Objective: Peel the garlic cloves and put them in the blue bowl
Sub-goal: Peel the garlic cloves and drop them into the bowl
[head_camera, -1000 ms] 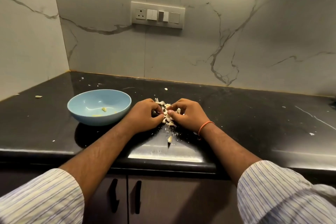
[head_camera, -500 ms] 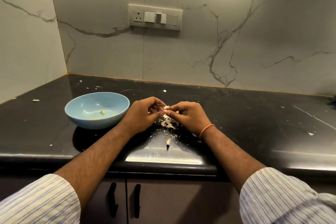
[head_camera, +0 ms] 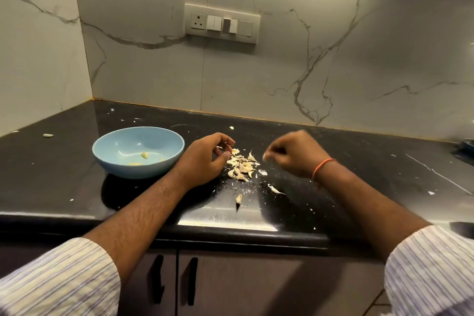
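Two hands apart over a heap of garlic on a black counter [head_camera: 359, 161].

The left hand [head_camera: 205, 159] curls loosely, fingertips pinching something small, perhaps a clove. The right hand [head_camera: 295, 154], blurred, nips a pale scrap of skin. Between them lie the garlic cloves and skins [head_camera: 241, 165]. The blue bowl [head_camera: 138, 151], holding a peeled clove [head_camera: 145, 155], sits just left of the left hand.

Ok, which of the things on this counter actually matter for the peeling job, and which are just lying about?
Part of the job:
- blue bowl, a peeled piece inside
- garlic pile of cloves and skins
- lone clove near the counter edge
- left hand, right hand

Just lying about:
- stray bit far left
- switch panel
- cabinet handles
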`<state>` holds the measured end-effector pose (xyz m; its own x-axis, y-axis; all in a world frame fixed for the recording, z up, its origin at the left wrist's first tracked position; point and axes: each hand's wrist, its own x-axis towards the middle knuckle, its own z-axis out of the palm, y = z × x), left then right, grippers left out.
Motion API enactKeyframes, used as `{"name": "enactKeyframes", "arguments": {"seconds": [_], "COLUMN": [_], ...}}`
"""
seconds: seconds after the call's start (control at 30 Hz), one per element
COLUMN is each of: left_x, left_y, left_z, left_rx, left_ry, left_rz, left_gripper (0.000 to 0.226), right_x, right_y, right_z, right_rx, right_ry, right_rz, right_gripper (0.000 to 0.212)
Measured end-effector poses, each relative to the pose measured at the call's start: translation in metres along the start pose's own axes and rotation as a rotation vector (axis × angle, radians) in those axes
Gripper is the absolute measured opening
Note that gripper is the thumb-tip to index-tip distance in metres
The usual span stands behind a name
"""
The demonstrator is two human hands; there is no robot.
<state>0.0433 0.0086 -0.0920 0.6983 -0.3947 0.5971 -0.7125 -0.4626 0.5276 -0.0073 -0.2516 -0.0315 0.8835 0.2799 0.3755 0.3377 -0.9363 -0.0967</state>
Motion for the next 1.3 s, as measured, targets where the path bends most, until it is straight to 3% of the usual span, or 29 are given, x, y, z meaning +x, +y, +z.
{"name": "enactKeyframes", "arguments": {"seconds": [0.07,0.2,0.3,0.43,0.67,0.93,1.3], "left_x": [-0.001,0.000,-0.001,0.001,-0.005,-0.003,-0.001], "left_y": [0.000,0.000,0.000,-0.002,0.004,0.003,-0.003], "left_z": [-0.001,0.000,0.001,0.001,0.003,0.001,0.003], "left_rx": [-0.003,-0.005,-0.006,-0.011,-0.018,-0.009,-0.028], "left_ry": [0.004,0.001,0.003,0.008,-0.026,0.060,-0.034], "left_rz": [0.003,0.008,0.008,0.015,0.127,0.105,0.027], "left_gripper": [0.029,0.029,0.030,0.030,0.040,0.025,0.021], "right_x": [-0.002,-0.003,-0.005,-0.002,0.002,0.020,0.017], "right_y": [-0.001,0.008,0.003,0.008,-0.016,-0.029,-0.022], "right_z": [0.008,0.001,0.012,-0.004,0.031,0.050,0.069], "right_rx": [-0.104,-0.015,-0.155,0.127,0.521,0.487,0.404], "right_ry": [-0.072,0.102,-0.047,0.164,0.130,0.187,0.411], "right_rz": [-0.004,0.016,-0.003,0.057,0.115,-0.095,-0.184], "right_gripper": [0.014,0.011,0.015,0.011,0.012,0.016,0.016]}}
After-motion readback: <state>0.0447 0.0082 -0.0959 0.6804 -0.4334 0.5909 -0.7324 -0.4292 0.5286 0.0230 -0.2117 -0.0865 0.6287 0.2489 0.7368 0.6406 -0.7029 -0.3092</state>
